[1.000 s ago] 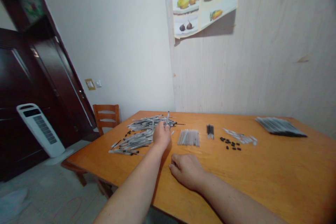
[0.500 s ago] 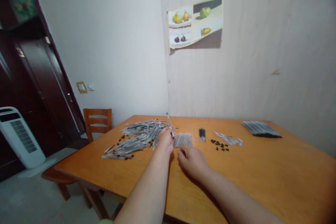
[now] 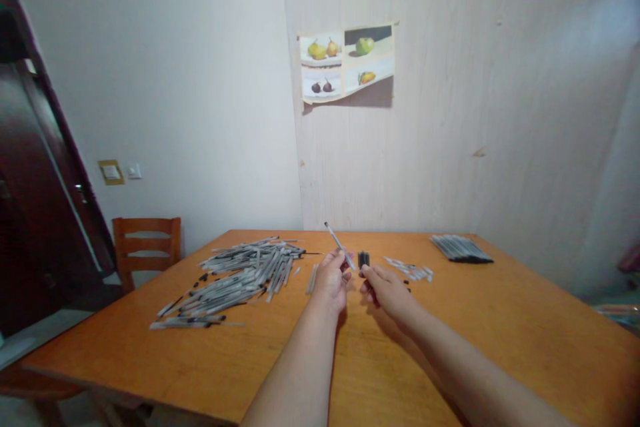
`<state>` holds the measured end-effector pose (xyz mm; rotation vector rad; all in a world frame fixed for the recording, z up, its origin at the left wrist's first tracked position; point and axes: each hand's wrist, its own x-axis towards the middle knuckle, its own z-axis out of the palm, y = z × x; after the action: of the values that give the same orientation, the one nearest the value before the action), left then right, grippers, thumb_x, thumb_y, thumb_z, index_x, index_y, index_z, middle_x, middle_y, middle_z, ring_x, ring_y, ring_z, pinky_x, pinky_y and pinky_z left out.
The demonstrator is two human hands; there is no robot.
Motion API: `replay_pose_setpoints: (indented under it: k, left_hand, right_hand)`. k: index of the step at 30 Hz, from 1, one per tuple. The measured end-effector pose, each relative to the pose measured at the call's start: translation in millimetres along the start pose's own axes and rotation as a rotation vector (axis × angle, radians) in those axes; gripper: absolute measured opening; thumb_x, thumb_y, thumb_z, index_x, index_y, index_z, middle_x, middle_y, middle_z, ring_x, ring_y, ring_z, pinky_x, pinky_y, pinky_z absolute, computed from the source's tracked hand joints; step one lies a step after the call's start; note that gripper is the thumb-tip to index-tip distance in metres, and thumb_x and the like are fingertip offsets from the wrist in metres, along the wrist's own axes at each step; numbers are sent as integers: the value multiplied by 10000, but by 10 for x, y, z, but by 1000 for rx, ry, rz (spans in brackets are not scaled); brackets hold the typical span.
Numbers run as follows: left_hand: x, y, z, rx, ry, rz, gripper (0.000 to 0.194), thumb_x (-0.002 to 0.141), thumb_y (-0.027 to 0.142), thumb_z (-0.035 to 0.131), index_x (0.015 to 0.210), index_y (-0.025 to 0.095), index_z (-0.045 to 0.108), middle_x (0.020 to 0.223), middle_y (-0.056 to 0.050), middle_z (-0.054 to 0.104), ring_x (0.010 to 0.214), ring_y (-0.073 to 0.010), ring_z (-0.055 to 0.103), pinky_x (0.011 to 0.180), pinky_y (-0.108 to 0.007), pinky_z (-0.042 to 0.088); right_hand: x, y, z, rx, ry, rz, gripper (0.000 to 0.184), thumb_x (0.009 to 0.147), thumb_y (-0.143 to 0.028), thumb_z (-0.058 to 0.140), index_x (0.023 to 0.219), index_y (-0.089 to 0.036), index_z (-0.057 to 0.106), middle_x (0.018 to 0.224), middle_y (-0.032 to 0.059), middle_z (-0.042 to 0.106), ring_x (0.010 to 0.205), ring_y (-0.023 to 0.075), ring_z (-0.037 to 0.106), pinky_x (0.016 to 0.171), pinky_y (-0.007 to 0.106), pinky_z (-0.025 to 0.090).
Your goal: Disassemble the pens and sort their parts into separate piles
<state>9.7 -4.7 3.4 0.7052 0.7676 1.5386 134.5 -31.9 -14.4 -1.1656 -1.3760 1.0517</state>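
A slim pen (image 3: pixel 337 242) with a clear barrel and a dark tip at its upper end slants up from my left hand (image 3: pixel 333 280), whose fingers are closed around its lower part. My right hand (image 3: pixel 384 285) is beside it with thumb and fingers pinched together at the near end of a small bundle of dark sticks (image 3: pixel 364 258); what is between the fingertips is hidden. Behind my left hand, a row of clear tubes (image 3: pixel 312 278) is partly covered. Small clear-white pieces (image 3: pixel 410 269) lie just beyond my right hand, which hides most of the little black pieces there.
A large loose heap of pens (image 3: pixel 245 273) spreads over the left of the wooden table (image 3: pixel 200 367). At the back right lies a neat stack of pens (image 3: pixel 461 249). A wooden chair (image 3: pixel 147 247) stands at the left, and fruit pictures (image 3: pixel 345 67) hang on the wall.
The view has turned to the right. My right hand has moved forward from beside the clear tubes to the dark sticks. My left hand, still holding the pen, has come rightward across the tubes.
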Motion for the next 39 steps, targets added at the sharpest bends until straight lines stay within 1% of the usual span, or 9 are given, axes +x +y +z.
replay_pose_setpoints:
  k: [3,6,10,15,22,28,30,35,39]
  left_hand:
    - [-45,-72,9,57,-60,7,231,777,309,718,931,161,629,920,-67,693,690,-86,594,549,-164,379]
    - [-95,-86,24,73,-124,-14,236,776,324,717,909,158,615,916,-69,690,594,-80,564,526,-182,398]
    - [-164,-48,46,49,-193,-89,304,766,386,722,935,172,589,812,-49,665,505,-102,552,435,-193,378]
    - [-235,-28,70,71,-267,-152,328,792,437,688,960,176,581,671,-9,619,344,-83,412,319,-200,306]
    - [-239,-25,114,1,-149,-130,308,831,409,668,991,147,637,907,-127,711,609,-150,636,460,-220,447]
    - [-260,-19,134,-45,-136,-124,237,855,363,662,957,150,635,1005,-144,716,809,-183,694,604,-241,538]
    - [-268,-25,144,-53,-152,-125,234,858,370,658,951,157,623,993,-140,716,808,-183,695,577,-229,527]
    - [-287,-40,151,-16,-133,-145,306,836,435,673,969,177,574,914,-105,716,584,-134,648,353,-154,344]
    - [-321,-47,154,25,-107,-171,408,822,540,647,1008,193,539,851,-61,712,332,-59,457,271,-159,254]
  right_hand:
    - [-57,95,36,287,-25,121,366,883,-540,505,888,-183,583,617,-17,584,413,95,482,380,204,355]
    - [-115,138,81,463,-92,185,376,900,-532,523,929,-166,600,638,4,610,434,92,515,384,194,386]
    - [-161,92,105,584,-146,219,373,922,-513,528,948,-152,617,635,12,625,435,83,530,394,180,399]
    - [-197,7,75,645,-166,207,284,910,-434,581,918,-153,612,639,2,625,430,72,514,394,169,388]
    - [-227,8,27,699,-219,203,294,904,-437,586,834,-152,607,615,-5,605,417,69,483,394,174,363]
    - [-230,42,30,734,-300,227,355,926,-467,543,818,-138,621,637,11,622,429,73,498,421,189,388]
    - [-240,31,30,745,-319,213,342,929,-456,546,839,-136,627,641,12,629,433,75,505,422,189,390]
    - [-276,0,49,709,-315,182,345,901,-465,600,799,-136,603,633,13,630,444,73,521,425,182,391]
    - [-288,8,85,641,-278,159,374,878,-515,614,819,-147,588,644,10,640,468,73,536,454,179,406]
